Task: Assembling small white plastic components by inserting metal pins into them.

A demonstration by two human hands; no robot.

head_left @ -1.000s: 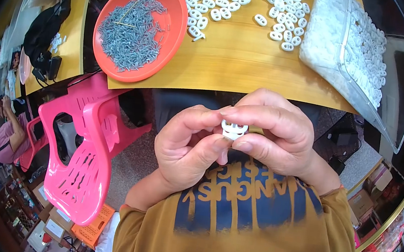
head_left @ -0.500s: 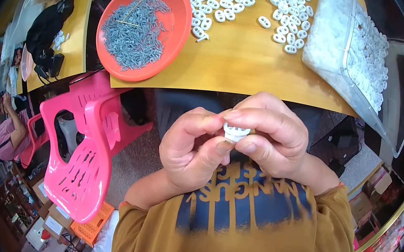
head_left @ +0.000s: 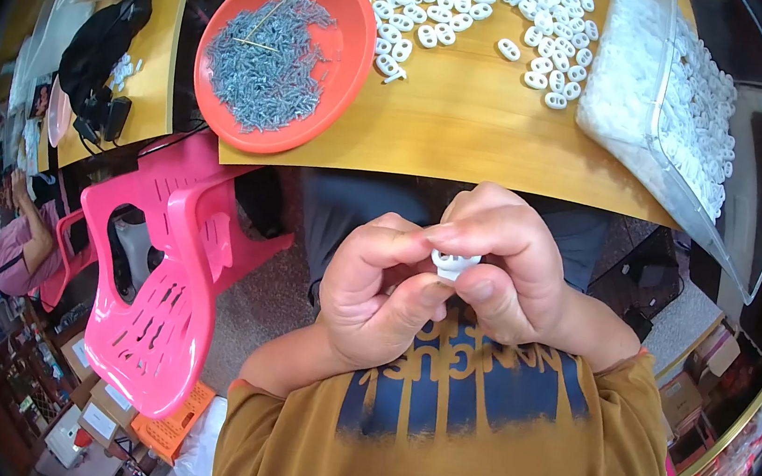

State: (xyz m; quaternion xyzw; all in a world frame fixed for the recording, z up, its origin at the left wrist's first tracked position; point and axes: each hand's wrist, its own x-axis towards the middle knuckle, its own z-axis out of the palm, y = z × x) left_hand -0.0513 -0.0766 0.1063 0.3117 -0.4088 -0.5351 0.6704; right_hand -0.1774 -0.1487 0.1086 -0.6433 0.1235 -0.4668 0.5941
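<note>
The left hand point(head_left: 376, 284) and the right hand point(head_left: 509, 271) both grasp one small white plastic piece with a notched upper part point(head_left: 453, 263), pinching it between thumbs and forefingers, the fingertips of the two hands close together around it. The piece is off the yellow wood-grain bench point(head_left: 467, 144), on the person's side of its near edge and in front of the brown T-shirt with dark blue print point(head_left: 466, 398); the fingers hide part of it. At the near left corner of the bench stands a round red-orange plastic bowl point(head_left: 356, 47) holding a heap of small grey metal screws point(head_left: 268, 70), with two thin yellowish sticks lying across them. Toward the far edge, small white oval plastic pieces with two holes each point(head_left: 446, 34) are spread in two loose groups, mostly flat, and a single one point(head_left: 509, 49) lies between the groups. Along the right side of the bench is a clear plastic box point(head_left: 709, 243) filled with many small white pieces point(head_left: 705, 115), its near corner appearing to reach past the near edge. Below the bench's near left corner is a glossy pink plastic chair point(head_left: 143, 343), beside an orange plastic crate point(head_left: 172, 426).
</note>
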